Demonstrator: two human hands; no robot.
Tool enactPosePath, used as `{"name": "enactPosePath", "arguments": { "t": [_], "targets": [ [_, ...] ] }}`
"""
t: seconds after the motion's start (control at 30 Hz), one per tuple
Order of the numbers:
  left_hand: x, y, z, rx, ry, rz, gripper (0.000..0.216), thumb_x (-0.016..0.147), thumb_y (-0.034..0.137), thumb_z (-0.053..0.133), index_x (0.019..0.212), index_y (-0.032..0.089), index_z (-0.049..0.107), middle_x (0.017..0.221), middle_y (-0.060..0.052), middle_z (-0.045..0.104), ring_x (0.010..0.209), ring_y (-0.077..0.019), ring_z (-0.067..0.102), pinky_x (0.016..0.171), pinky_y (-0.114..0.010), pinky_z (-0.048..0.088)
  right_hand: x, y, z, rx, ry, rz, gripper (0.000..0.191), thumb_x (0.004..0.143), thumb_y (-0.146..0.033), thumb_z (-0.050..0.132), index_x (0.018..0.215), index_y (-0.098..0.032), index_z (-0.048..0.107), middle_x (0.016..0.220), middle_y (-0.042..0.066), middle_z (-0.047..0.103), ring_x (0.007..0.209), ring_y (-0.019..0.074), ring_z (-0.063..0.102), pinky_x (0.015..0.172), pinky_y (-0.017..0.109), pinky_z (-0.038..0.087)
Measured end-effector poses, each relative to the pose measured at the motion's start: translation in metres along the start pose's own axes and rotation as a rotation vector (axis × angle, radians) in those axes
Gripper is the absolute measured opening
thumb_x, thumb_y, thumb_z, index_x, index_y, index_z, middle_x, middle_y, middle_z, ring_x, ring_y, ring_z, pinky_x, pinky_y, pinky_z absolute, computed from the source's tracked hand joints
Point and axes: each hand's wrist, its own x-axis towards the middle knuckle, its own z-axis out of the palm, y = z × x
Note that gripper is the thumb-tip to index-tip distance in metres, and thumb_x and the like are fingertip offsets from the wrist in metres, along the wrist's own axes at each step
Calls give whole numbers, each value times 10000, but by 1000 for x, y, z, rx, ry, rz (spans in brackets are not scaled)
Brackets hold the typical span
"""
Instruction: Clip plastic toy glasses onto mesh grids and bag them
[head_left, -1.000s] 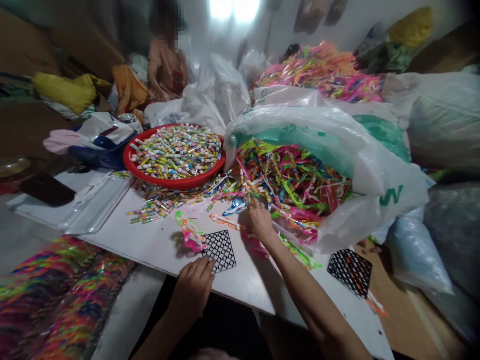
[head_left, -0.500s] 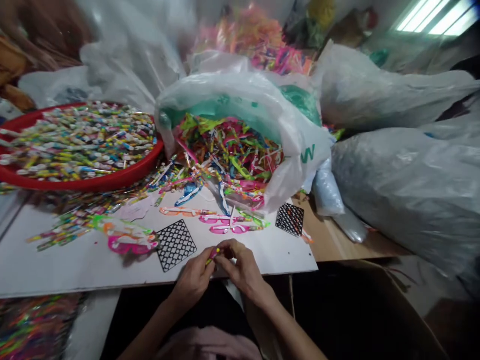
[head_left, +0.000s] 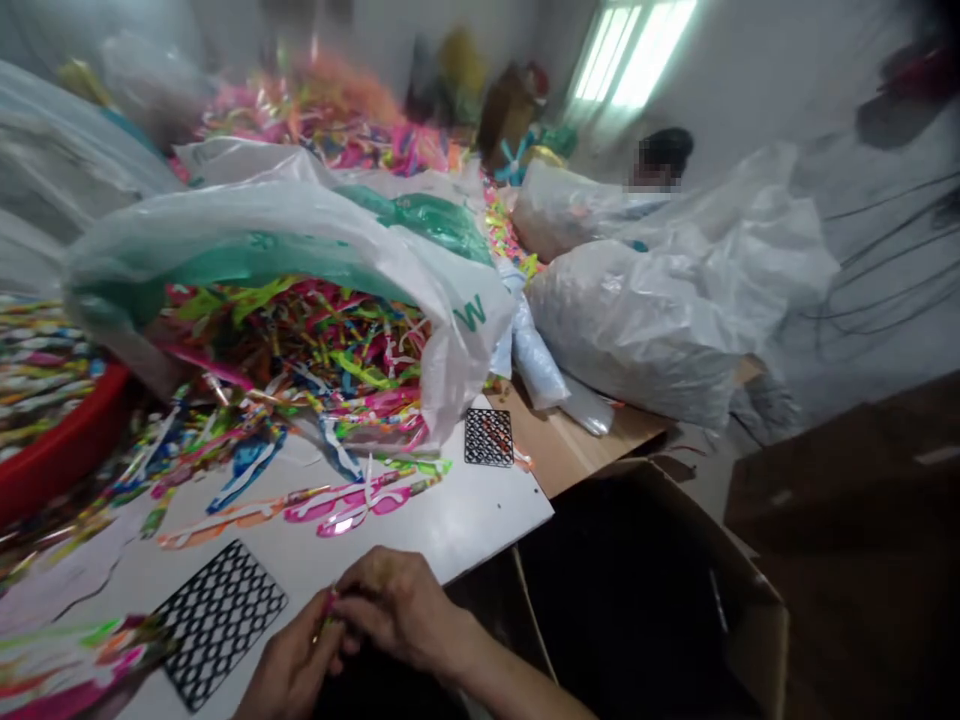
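As hands (head_left: 289,670) (head_left: 397,605) meet, fingers (head_left: 358,588) pinch a pink piece (head_left: 328,603).

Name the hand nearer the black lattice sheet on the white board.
Left. The left hand sits beside the black lattice sheet, off its lower right edge; the right hand is farther right, past the left.

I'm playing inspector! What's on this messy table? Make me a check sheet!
Surface: white board, with pieces scattered on it.
Job's things: pink toy glasses, black mesh grid.
Clutter: plastic bag full of colourful plastic strips, red basin.
Grips: left hand and right hand pinch a small colourful piece.
Cables: dark wires along the wall.
Surroundings: white sacks, cardboard box, a co-worker.
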Motion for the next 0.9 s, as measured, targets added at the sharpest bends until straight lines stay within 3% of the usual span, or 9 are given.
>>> {"name": "enactPosePath", "arguments": {
  "t": [0.2, 0.3, 0.4, 0.47, 0.53, 0.63, 0.7, 0.77, 0.9],
  "targets": [
    [14, 9, 3, 329, 36, 188, 327, 813, 352, 481, 1085, 241, 626, 1044, -51, 720, 940, -212, 685, 822, -243, 540, -4, 3, -34, 185, -49, 12, 165, 838, -353, 602, 937, -263, 699, 940, 19, 695, 887, 166, 633, 811, 238, 486],
    [25, 29, 13, 328, 14, 179, 393, 854, 347, 399, 1176, 202, 570, 1053, -75, 713, 946, -205, 682, 806, -253, 545, -7, 4, -33, 319, 99, 99, 150, 785, -265, 640, 925, -288, 687, 940, 4, 690, 880, 169, 640, 798, 239, 499],
    [34, 52, 28, 326, -84, 134, 444, 876, 353, 324, 1205, 154, 546, 1021, -104, 713, 925, -209, 685, 809, -294, 546, -12, 11, -37, 269, 230, 109, 124, 712, -252, 663, 836, -254, 659, 831, -4, 671, 748, 172, 637, 678, 258, 512],
    [38, 64, 34, 339, -95, 123, 492, 884, 386, 333, 1273, 134, 499, 1106, -123, 681, 994, -214, 662, 865, -325, 528, -14, 21, -60, 176, 307, 81, 72, 740, -262, 620, 802, -228, 634, 789, 1, 657, 716, 161, 623, 658, 262, 503],
    [39, 68, 35, 363, -75, 138, 538, 887, 416, 363, 1339, 135, 439, 1192, -129, 637, 1047, -214, 637, 898, -338, 515, -13, 39, -102, 26, 471, 97, 94, 795, -272, 545, 805, -207, 612, 777, 15, 650, 693, 148, 602, 651, 263, 488],
    [31, 57, 27, 399, -91, 183, 479, 882, 401, 394, 1287, 174, 514, 1188, -106, 645, 1036, -210, 642, 898, -330, 522, -5, 81, -177, -284, 775, 272, 205, 822, -320, 511, 934, -179, 608, 822, 45, 655, 696, 150, 583, 666, 273, 463],
    [21, 41, 18, 426, -81, 195, 412, 864, 389, 425, 1191, 208, 600, 1150, -79, 672, 1028, -215, 649, 901, -324, 526, 3, 115, -212, -433, 780, 380, 281, 811, -316, 497, 1009, -146, 602, 866, 75, 662, 735, 163, 585, 708, 284, 450],
    [6, 22, 8, 443, -31, 189, 369, 839, 396, 461, 1118, 247, 650, 1116, -46, 694, 1016, -219, 658, 897, -308, 533, 8, 146, -225, -528, 723, 505, 324, 807, -298, 465, 1041, -122, 603, 895, 99, 668, 777, 179, 587, 738, 293, 434],
    [-31, -19, -19, 410, 61, 115, 314, 776, 436, 541, 1034, 335, 690, 1060, 21, 716, 951, -223, 685, 843, -271, 561, 9, 186, -212, -655, 583, 635, 359, 810, -306, 427, 1031, -105, 627, 909, 127, 671, 809, 209, 587, 747, 307, 412]
  ]
}}
